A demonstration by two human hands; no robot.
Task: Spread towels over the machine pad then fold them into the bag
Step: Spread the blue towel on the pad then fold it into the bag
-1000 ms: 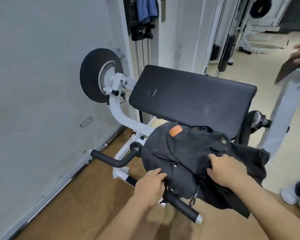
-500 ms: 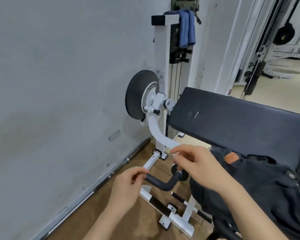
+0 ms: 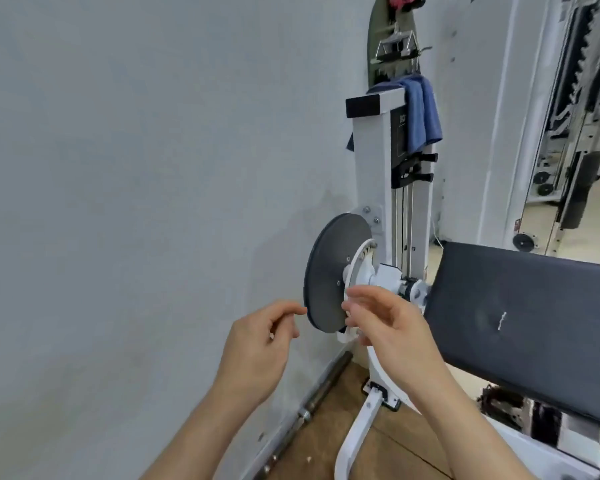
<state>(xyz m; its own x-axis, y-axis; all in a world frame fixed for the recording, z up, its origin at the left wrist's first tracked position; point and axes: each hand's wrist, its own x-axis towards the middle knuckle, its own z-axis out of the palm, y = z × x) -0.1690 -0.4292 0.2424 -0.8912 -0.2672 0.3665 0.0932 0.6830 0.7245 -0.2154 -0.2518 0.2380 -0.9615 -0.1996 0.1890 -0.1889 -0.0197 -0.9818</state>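
Towel (image 3: 421, 116), blue, folded, draped over top edge of white upright (image 3: 371, 174), hanging down its right side, well above both hands. Machine pad (image 3: 534, 317), black, tilted, sits right of upright. Left hand (image 3: 257, 348) raised just left of grey disc (image 3: 329, 278); grip slack, fingers half-curled, holding nothing. Right hand (image 3: 392, 327) just beside it; grip likewise slack and empty, fingertips overlapping disc's lower rim.

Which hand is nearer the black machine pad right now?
Right. The right hand hovers just off the left edge of the pad. The left hand is farther left, beyond the grey disc.
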